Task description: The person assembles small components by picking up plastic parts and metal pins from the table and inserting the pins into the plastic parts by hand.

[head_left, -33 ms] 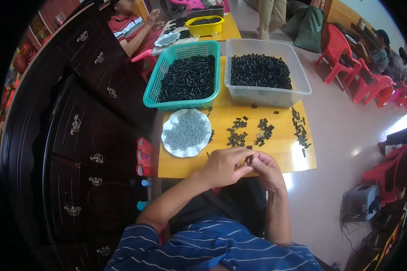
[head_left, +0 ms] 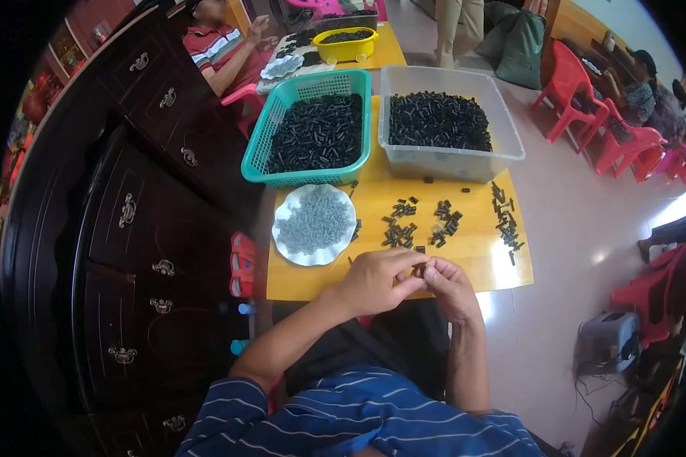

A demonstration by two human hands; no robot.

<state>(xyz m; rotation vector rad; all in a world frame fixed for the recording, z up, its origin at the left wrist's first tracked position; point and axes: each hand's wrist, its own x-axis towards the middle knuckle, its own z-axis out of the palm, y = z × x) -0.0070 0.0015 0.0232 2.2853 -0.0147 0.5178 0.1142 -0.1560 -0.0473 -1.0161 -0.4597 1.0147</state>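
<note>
Little dark piece (head_left: pixel 419 270) is sitting pinched between the left hand (head_left: pixel 381 281) and right hand (head_left: pixel 453 288). They're hiding most of it, exact shape and tilt included.

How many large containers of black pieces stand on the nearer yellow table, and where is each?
2: the turquoise basket at the table's far left, and the clear plastic bin beside it at the far right.

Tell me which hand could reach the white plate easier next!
Probably the left hand: it's nearer the plate, which sits ahead and to its left. The right hand is farther over, on the left hand's other side. The two hands are together; what's between them is hard to see.
</note>
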